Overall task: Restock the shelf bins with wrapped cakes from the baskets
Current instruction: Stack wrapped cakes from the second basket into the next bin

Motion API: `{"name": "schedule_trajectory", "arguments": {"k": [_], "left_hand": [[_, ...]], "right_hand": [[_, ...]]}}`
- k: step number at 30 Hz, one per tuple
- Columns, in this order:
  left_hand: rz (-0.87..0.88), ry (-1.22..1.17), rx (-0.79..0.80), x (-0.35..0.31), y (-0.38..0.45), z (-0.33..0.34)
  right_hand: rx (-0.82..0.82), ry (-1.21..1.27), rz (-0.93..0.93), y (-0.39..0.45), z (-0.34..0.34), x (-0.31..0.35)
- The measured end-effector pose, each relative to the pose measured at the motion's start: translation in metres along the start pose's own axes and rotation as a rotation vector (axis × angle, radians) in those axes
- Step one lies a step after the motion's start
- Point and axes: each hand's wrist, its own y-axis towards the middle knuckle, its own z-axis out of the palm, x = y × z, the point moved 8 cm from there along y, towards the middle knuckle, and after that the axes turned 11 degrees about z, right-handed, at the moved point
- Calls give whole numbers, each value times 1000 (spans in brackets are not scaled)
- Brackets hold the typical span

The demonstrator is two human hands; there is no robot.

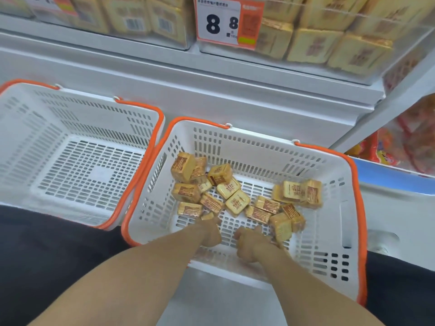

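Observation:
Several gold-wrapped cakes [235,201] lie loose in the right white basket [329,260] with orange handles. Both my hands reach down into it. My left hand [210,234] is curled, and a small wrapped cake [207,216] shows at its fingertips. My right hand [250,245] is curled beside a cake [281,228] at the basket's near right, and its fingers hide part of the wrapper. Clear shelf bins [329,74] above hold stacked cakes of the same kind.
A second white basket [77,128] stands to the left with nothing in it. A price tag [226,22] reading 8.8 hangs on the bin front. Red packets [388,149] fill a lower shelf at the right. A white ledge runs behind the baskets.

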Motion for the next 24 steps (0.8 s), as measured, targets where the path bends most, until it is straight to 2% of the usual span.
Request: {"name": "schedule_trajectory", "arguments": {"k": [4, 8, 11, 15, 20, 24], "left_hand": [[11, -70, 37, -2, 3, 7], [52, -115, -1, -7, -12, 0], [58, -274, -10, -14, -25, -15], [134, -553, -7, -41, -62, -51], [282, -674, 107, -85, -126, -124], [354, -509, -13, -106, -178, -196]], "right_hand": [[12, 75, 5, -7, -14, -2], [80, 437, 68, -16, -49, -9], [224, 730, -42, -43, -87, 0], [374, 986, -319, -110, -176, 9], [275, 921, -587, -221, -287, -4], [213, 844, -688, -295, -319, -9]]}}
